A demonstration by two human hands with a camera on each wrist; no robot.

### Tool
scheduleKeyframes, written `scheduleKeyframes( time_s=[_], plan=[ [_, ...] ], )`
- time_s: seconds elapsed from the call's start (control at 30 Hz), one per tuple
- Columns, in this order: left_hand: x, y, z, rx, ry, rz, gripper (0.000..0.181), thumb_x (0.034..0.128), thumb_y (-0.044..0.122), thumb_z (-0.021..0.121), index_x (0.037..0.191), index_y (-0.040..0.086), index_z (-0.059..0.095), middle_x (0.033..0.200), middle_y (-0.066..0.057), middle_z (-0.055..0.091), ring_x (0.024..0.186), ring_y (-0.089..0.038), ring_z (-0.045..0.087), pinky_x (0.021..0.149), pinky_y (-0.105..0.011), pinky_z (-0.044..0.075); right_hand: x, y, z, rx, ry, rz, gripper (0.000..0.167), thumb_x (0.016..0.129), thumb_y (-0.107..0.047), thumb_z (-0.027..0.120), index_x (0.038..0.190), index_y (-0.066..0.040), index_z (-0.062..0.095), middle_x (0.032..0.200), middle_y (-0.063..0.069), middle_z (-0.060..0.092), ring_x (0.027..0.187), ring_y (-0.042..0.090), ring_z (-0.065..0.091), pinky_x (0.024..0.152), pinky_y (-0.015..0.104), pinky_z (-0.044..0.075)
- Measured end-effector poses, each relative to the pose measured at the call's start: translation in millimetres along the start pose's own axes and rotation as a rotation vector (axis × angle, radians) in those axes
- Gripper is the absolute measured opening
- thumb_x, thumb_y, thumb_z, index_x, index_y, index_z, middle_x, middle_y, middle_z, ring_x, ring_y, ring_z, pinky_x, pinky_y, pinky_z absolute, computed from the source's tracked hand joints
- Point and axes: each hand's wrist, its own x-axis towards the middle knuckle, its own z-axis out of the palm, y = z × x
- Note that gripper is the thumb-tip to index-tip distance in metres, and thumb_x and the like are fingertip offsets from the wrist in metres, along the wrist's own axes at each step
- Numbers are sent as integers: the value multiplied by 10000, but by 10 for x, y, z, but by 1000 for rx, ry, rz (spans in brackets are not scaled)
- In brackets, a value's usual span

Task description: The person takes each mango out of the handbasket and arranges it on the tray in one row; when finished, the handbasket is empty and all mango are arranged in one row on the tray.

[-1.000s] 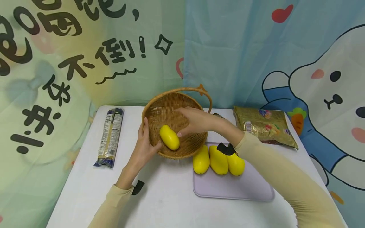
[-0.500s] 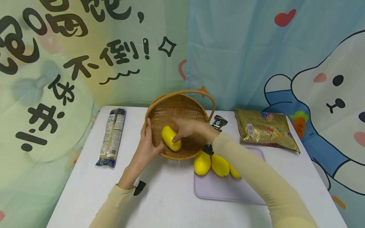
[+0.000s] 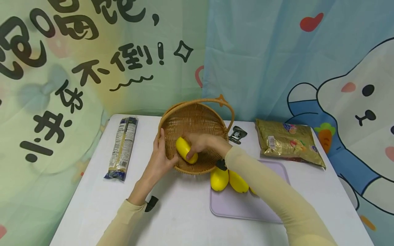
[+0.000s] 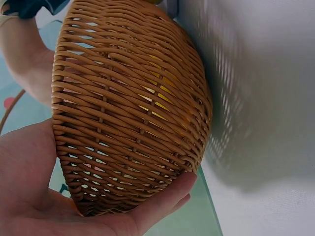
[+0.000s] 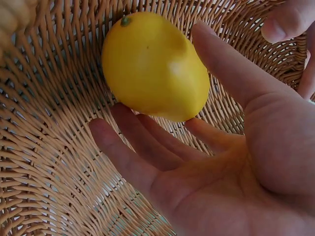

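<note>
A brown wicker basket (image 3: 197, 119) with a looped handle is tilted so its opening faces me. My left hand (image 3: 158, 157) grips its left side; the left wrist view shows the hand (image 4: 74, 196) against the outer weave. Inside the basket lies a yellow mango (image 3: 183, 147). My right hand (image 3: 203, 143) reaches in over it. In the right wrist view the hand's thumb lies beside the mango (image 5: 155, 64), and fairly straight fingers (image 5: 147, 142) reach its lower edge. More yellow mangoes (image 3: 219, 179) rest on a lilac tray (image 3: 243, 210), partly hidden by the right sleeve.
On the left of the white table (image 3: 175, 218) lies a long packet (image 3: 122, 147). A gold bag (image 3: 289, 143) lies at the back right, with a small black wrapper (image 3: 237, 134) between it and the basket. A printed curtain (image 3: 246, 68) hangs behind.
My right hand has moved left and down inside the basket, onto the mango. The right forearm now covers more of the tray mangoes. My left hand keeps its grip on the basket.
</note>
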Motion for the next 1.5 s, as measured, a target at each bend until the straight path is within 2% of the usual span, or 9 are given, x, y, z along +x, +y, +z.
scheduleKeyframes(
  time_s=[0.43, 0.77, 0.97, 1.07, 1.2, 1.33, 1.5],
  plan=[
    [-6, 11, -12, -3, 1, -9, 1108, 890, 139, 715, 1628, 137, -111, 1685, -232, -48, 1465, -463, 331, 1150, -546, 379, 5, -31, 16, -38, 21, -25, 928, 830, -273, 847, 1577, -143, 311, 1383, 93, 550, 1150, 232, 549, 1045, 436, 474],
    [-14, 0, -22, -14, 1, -12, 1124, 881, 139, 722, 1627, 152, -119, 1687, -221, -59, 1461, -454, 342, 1145, -539, 388, 8, -38, 34, -1, 7, -43, 922, 858, -252, 814, 1601, -195, 271, 1433, 109, 523, 1128, 235, 553, 995, 433, 496],
    [-6, -7, -10, -18, 1, -11, 1118, 888, 144, 719, 1628, 160, -119, 1686, -226, -57, 1465, -459, 332, 1147, -539, 385, -52, 37, -23, 14, 18, -74, 954, 869, -245, 797, 1626, -173, 222, 1513, 108, 469, 1192, 241, 527, 1047, 438, 465],
    [-8, -8, -4, -18, 1, -16, 1119, 894, 152, 723, 1627, 170, -122, 1687, -224, -58, 1467, -464, 327, 1147, -545, 384, -134, 66, -103, 23, 41, -94, 963, 868, -247, 797, 1628, -150, 213, 1528, 113, 452, 1212, 250, 522, 1050, 438, 461],
    [-12, -13, 2, -24, -1, -27, 1126, 893, 148, 728, 1627, 174, -125, 1688, -219, -62, 1458, -469, 340, 1136, -552, 394, -305, 54, -243, 0, 73, -102, 966, 871, -274, 795, 1628, -168, 203, 1503, 120, 474, 1145, 256, 552, 977, 417, 492],
    [-5, -14, 2, -25, 0, -28, 1133, 885, 134, 732, 1628, 164, -123, 1685, -232, -57, 1441, -484, 358, 1124, -561, 404, -544, 28, -401, -21, 122, -98, 959, 873, -299, 797, 1625, -214, 209, 1486, 104, 501, 1075, 250, 577, 906, 390, 505],
    [6, -14, -10, -18, -3, -43, 1132, 891, 160, 726, 1625, 180, -136, 1684, -238, -56, 1435, -498, 359, 1119, -568, 408, -888, 57, -578, 6, 178, -140, 942, 875, -285, 795, 1619, -225, 220, 1493, 102, 499, 1103, 251, 583, 907, 405, 513]
  ],
)
